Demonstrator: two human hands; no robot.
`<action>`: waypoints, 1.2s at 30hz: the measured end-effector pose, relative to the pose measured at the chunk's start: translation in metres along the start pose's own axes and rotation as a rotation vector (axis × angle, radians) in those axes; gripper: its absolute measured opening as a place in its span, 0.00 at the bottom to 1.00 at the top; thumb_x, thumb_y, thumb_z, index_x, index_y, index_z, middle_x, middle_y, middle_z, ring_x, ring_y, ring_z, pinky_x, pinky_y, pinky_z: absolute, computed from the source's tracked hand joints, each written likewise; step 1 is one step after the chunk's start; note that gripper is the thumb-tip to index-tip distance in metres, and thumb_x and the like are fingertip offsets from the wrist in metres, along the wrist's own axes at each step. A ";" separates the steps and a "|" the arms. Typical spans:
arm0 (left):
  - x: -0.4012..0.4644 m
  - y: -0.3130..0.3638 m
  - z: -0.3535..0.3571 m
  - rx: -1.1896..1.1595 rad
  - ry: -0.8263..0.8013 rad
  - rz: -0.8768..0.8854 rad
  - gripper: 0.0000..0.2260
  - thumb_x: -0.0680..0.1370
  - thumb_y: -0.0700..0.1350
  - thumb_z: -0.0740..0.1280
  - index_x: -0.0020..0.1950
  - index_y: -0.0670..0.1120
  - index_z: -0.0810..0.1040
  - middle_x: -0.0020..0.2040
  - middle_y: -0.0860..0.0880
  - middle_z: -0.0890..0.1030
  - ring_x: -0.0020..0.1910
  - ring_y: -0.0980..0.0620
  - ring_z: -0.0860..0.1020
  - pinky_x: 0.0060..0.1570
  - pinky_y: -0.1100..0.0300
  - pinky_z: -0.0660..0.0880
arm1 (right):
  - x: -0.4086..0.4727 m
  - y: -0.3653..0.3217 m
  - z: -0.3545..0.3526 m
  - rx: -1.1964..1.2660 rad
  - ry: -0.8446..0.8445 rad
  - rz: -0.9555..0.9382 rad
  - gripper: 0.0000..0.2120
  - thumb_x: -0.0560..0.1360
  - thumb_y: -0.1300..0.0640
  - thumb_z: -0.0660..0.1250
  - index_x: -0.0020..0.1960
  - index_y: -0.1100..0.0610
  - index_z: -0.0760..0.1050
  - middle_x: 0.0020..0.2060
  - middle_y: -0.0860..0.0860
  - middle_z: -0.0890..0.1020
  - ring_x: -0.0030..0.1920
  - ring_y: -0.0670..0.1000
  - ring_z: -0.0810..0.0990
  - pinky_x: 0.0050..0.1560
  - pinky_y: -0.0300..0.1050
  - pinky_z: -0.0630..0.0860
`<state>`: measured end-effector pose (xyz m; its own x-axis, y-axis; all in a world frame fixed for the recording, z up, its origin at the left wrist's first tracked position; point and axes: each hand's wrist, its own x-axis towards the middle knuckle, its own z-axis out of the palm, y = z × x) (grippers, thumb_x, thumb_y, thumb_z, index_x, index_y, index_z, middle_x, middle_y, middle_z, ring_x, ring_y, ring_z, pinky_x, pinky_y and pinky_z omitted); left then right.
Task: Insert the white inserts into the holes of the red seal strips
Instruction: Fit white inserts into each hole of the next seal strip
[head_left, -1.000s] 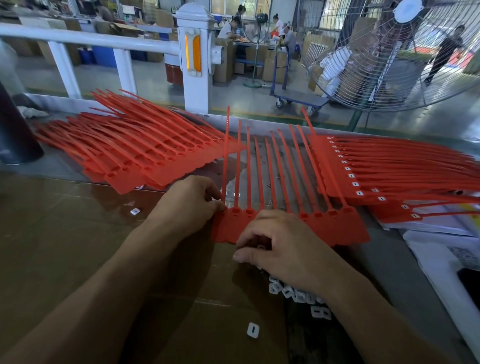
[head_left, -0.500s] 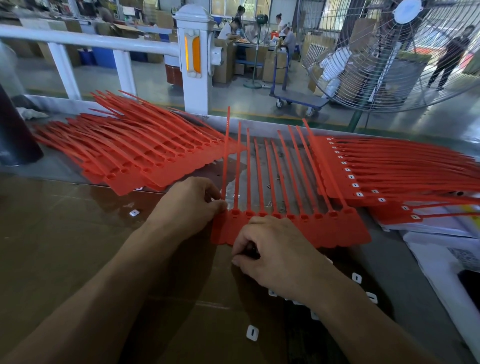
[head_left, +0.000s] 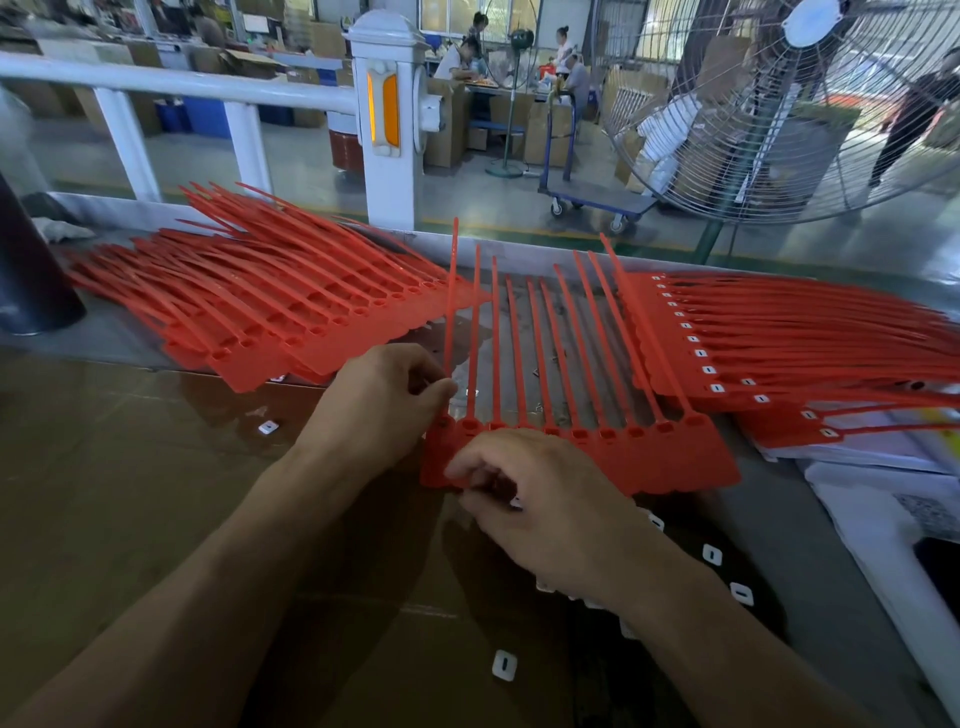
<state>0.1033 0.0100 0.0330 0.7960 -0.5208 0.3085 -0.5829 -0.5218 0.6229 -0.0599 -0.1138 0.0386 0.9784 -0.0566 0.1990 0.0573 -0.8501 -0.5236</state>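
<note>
Right hand (head_left: 540, 499) has slid leftward along seal strips (head_left: 623, 457); left hand (head_left: 384, 400) unmoved.

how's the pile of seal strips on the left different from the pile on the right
The left pile has empty holes; the right pile has white inserts in its holes. The left pile's tails point up-left; the right pile's tails point right. Both are red, fanned out on the table.

Bare brown bench (head_left: 130, 519) lies open to the left of the left hand (head_left: 384, 400). Behind it a pile of red strips (head_left: 270, 312) blocks the far left, and a second pile (head_left: 805, 338) crowds the right. Loose white inserts (head_left: 504, 665) dot the near bench, and white papers (head_left: 883, 519) fill the right edge.
</note>
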 end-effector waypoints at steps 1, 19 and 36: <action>0.000 0.001 0.000 -0.023 -0.004 0.017 0.05 0.77 0.52 0.71 0.42 0.59 0.80 0.38 0.60 0.81 0.39 0.67 0.79 0.34 0.69 0.69 | 0.000 0.001 -0.001 0.043 0.025 0.020 0.10 0.80 0.54 0.71 0.60 0.46 0.80 0.53 0.39 0.81 0.55 0.38 0.78 0.57 0.33 0.74; -0.014 0.024 0.013 -0.272 -0.135 0.440 0.07 0.77 0.46 0.74 0.50 0.58 0.80 0.44 0.57 0.81 0.39 0.51 0.79 0.35 0.64 0.74 | 0.006 0.025 -0.012 0.668 0.438 0.371 0.06 0.77 0.52 0.74 0.50 0.41 0.85 0.46 0.41 0.86 0.51 0.41 0.84 0.58 0.46 0.81; -0.012 0.024 0.013 -0.261 -0.095 0.442 0.03 0.77 0.51 0.72 0.49 0.57 0.80 0.43 0.57 0.81 0.40 0.53 0.79 0.37 0.65 0.73 | 0.008 0.027 -0.011 0.589 0.450 0.280 0.06 0.78 0.53 0.74 0.52 0.42 0.84 0.47 0.40 0.86 0.52 0.43 0.84 0.61 0.54 0.81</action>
<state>0.0774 -0.0047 0.0348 0.4580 -0.7186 0.5234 -0.7898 -0.0588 0.6105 -0.0531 -0.1424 0.0350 0.8047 -0.5407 0.2452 0.0397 -0.3631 -0.9309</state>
